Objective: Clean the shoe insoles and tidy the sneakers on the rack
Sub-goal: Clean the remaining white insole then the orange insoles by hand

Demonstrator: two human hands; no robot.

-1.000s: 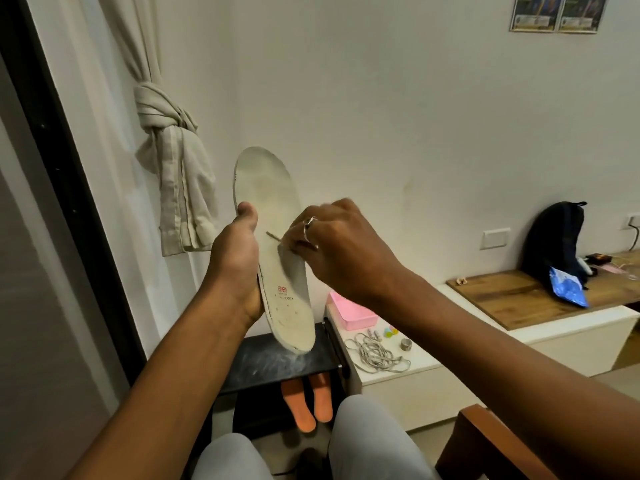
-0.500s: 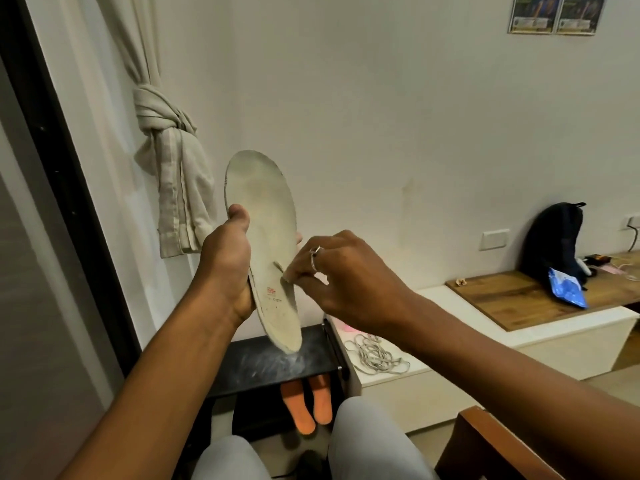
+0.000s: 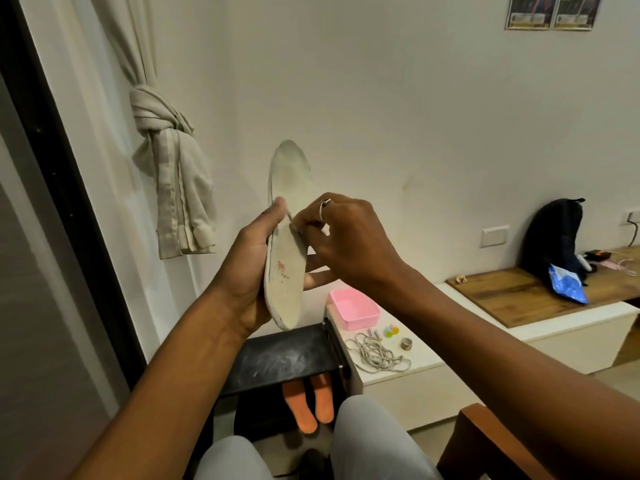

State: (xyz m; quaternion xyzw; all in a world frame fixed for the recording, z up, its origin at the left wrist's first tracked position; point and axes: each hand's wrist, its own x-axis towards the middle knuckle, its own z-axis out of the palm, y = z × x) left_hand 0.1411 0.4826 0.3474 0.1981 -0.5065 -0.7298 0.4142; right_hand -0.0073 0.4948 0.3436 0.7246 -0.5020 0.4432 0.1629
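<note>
You're mid-clean: your left hand (image 3: 249, 271) grips the insole (image 3: 289, 174) upright, your right hand (image 3: 349, 233) beside it pinches a thin stick (image 3: 289, 216) against its face, so next scrape steadily toward the heel.

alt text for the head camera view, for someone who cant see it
A left hand holds a worn whitish insole roughly upright while the right hand picks at its face with curled fingertips. Below, a black rack shelters two orange insoles, beside a pink box and loose laces.
</note>
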